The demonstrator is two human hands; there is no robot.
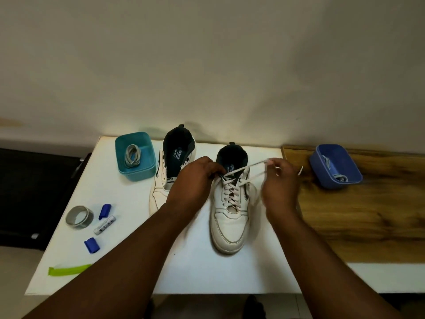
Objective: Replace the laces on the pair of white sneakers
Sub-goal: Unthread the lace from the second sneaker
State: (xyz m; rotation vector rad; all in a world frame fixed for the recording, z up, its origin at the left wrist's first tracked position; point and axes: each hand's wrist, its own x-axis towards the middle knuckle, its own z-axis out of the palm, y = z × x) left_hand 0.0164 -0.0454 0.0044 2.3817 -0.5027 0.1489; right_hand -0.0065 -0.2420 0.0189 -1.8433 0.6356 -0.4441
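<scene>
White leather sneaker (230,217) rests on the white tabletop (128,226); left hand (195,178) pinches its tongue, right hand (279,180) pinches the white lace (243,169).

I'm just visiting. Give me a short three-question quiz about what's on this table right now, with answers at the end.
1. True or false: both sneakers are laced.
2. Which tub holds a coiled lace, left of the sneakers: A) teal tub, B) red tub, C) glass jar?
3. What does the right hand pinch?

Key:
1. False. The right sneaker is laced; the left sneaker shows bare eyelets.
2. A, the teal tub, with the coiled lace inside.
3. The right hand pinches the lace that runs from the right sneaker; the left hand is at that sneaker's tongue.
</scene>
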